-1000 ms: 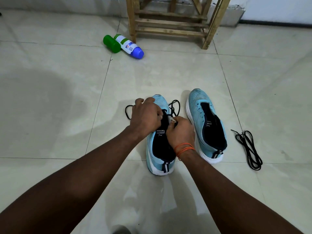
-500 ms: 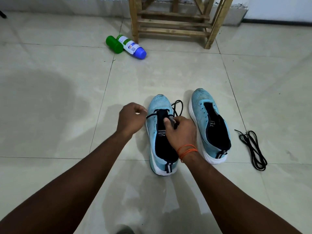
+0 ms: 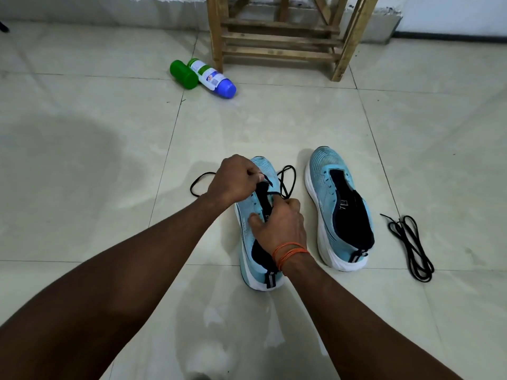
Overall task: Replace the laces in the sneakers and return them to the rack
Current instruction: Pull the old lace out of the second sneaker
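Observation:
Two light-blue sneakers stand side by side on the tiled floor. Over the left sneaker [image 3: 248,223], my left hand [image 3: 234,179] pinches one end of a black lace [image 3: 288,178] near the toe eyelets. My right hand [image 3: 279,223] lies over the tongue and grips the sneaker, its fingertips curled at the lace by the right eyelets. Loops of this lace trail on the floor on both sides of the toe. The right sneaker [image 3: 337,207] has no lace. A second black lace [image 3: 411,248] lies coiled on the floor to its right.
A wooden rack [image 3: 279,37] stands at the back against the wall. A green bottle [image 3: 183,74] and a white bottle with a blue cap [image 3: 214,78] lie on the floor left of the rack's leg.
My left hand pulled away to the left of the sneaker, then came back over the toe with the lace end. My right hand stayed on the tongue.

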